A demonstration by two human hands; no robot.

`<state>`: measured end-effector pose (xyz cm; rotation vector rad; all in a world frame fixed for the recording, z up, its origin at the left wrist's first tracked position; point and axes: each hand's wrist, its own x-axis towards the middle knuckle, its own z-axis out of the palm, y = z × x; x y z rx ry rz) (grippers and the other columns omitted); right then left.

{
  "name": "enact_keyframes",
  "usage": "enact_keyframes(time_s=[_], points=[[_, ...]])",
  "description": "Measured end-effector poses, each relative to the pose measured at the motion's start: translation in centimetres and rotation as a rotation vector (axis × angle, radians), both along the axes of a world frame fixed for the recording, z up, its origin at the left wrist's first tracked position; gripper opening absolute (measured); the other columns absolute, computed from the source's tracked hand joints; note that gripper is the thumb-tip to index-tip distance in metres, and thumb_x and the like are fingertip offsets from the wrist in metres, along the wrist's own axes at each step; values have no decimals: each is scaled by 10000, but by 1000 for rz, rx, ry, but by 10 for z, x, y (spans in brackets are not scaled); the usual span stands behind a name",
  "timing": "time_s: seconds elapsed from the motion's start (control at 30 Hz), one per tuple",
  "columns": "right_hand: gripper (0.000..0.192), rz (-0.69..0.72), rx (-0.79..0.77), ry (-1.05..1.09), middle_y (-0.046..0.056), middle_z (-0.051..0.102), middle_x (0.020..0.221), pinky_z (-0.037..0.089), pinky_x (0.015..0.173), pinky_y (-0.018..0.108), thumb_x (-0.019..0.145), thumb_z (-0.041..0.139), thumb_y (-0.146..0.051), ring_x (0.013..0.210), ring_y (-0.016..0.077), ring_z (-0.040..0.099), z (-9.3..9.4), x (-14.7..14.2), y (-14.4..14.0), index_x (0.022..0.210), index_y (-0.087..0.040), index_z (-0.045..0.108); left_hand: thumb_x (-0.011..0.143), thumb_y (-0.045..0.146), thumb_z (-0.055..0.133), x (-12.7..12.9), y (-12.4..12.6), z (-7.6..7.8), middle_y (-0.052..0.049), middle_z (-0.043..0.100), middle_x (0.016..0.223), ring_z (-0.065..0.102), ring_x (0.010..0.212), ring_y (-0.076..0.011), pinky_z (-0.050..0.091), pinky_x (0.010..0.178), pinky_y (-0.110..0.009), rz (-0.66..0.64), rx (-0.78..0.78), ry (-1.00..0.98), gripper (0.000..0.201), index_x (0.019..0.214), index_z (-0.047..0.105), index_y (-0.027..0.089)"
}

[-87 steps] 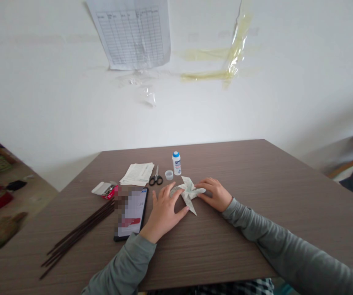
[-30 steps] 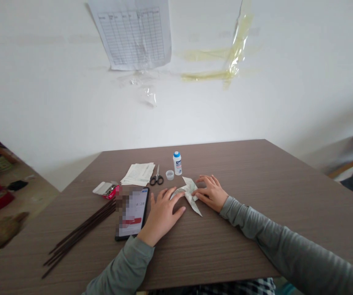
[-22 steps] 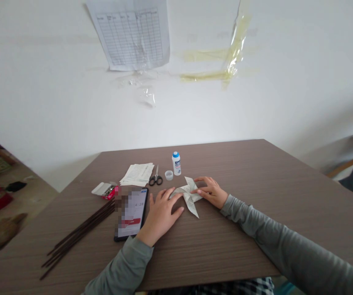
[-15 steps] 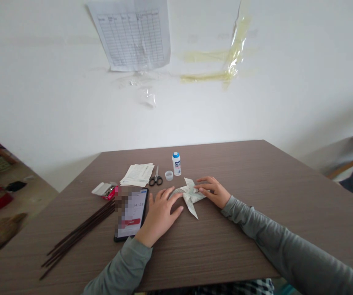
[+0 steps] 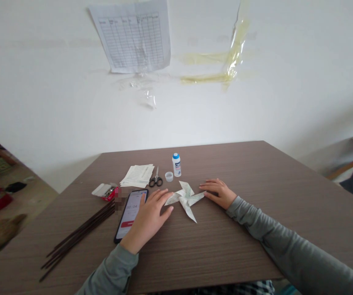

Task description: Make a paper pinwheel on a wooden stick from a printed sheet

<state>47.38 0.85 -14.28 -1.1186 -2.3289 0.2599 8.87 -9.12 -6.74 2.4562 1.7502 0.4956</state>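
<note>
1. Inside the near edge of the table (image 5: 213,254), more room was left at right; the left was crowded by sticks (image 5: 78,236) and a phone (image 5: 126,221).
2. The left hand (image 5: 149,217) was held partly over the phone, fingers spread, nothing gripped.
3. Just beside it, a paper pinwheel (image 5: 185,200) was laid, four blades shaped, no stick joined; whether its centre was fastened could not be told.
4. The right hand (image 5: 221,193) was held at another blade, fingers loosely parted.
5. Scissors (image 5: 156,180) and a bottle (image 5: 177,165) were set before the far edge.
</note>
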Motion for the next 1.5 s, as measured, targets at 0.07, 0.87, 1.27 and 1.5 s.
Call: enact_keyframes(time_s=[0.07,0.87,1.27,1.5], points=[[372,5,13,-3,101,979,1534,638,1390,746,1279,740,-542,1484,421,888,3,1,0,1541,-426,978,1203,366,765,-8,2,6,-106,829,1841,745,1757,-410,526,1533,-734,33,27,-6,491,1673,905,403],[313,2,47,3,87,985,1503,656,1361,701,1262,756,-477,1466,411,900,-5,0,3,1436,-440,1013,1239,317,609,-143,20,93,-183,1008,1386,930,1308,-414,679,1041,-455,763,-87,167,429,1394,996,218],[329,10,32,11,91,975,1540,690,1322,697,1254,744,-461,1490,422,889,-12,0,5,1437,-417,1015,1150,305,714,-142,30,82,-200,1010,1398,952,1326,-460,713,1031,-470,715,-84,230,352,1177,1063,280],[279,46,40,65,100,987,1491,719,1289,659,1216,813,-462,1452,433,905,-15,2,10,1379,-403,1032,1205,288,666,-140,37,77,-208,1002,1431,950,1355,-457,712,1014,-437,721,-140,301,425,1295,1081,284]])
